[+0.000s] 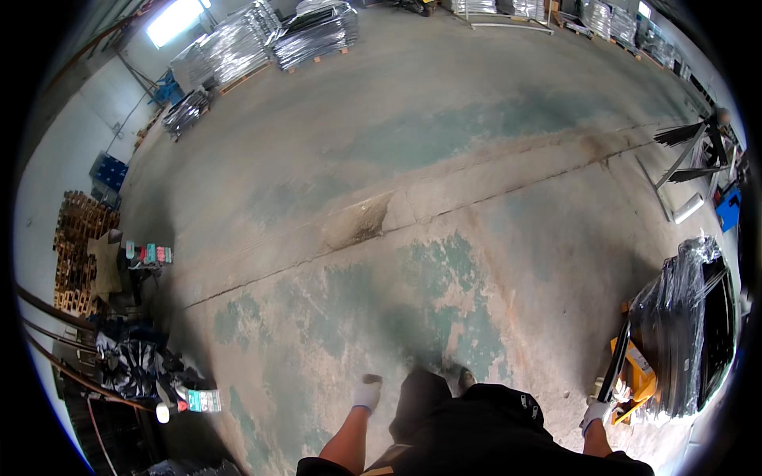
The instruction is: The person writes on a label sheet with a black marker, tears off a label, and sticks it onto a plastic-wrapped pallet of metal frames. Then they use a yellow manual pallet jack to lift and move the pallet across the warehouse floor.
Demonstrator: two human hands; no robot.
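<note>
My left hand (367,393), in a pale glove with a darker finger end, hangs over the floor beside my leg. Its fingers look curled together, with nothing seen in them. Low on the right, my gloved right hand (597,412) is closed around the lower end of a long, narrow black bar (615,363). The bar slants upward alongside a yellow frame-like object (640,379). Right behind that stands a stack wrapped in clear film (675,333), with black panels showing at its far side. What the bar belongs to cannot be made out.
Worn concrete floor (317,293) with green patches and a long crack (492,194) spreads ahead. A metal rack with black parts (694,151) stands at the right. Stacked wooden pallets (75,254) and cluttered items (131,361) line the left. Film-wrapped pallet loads (238,44) stand far off.
</note>
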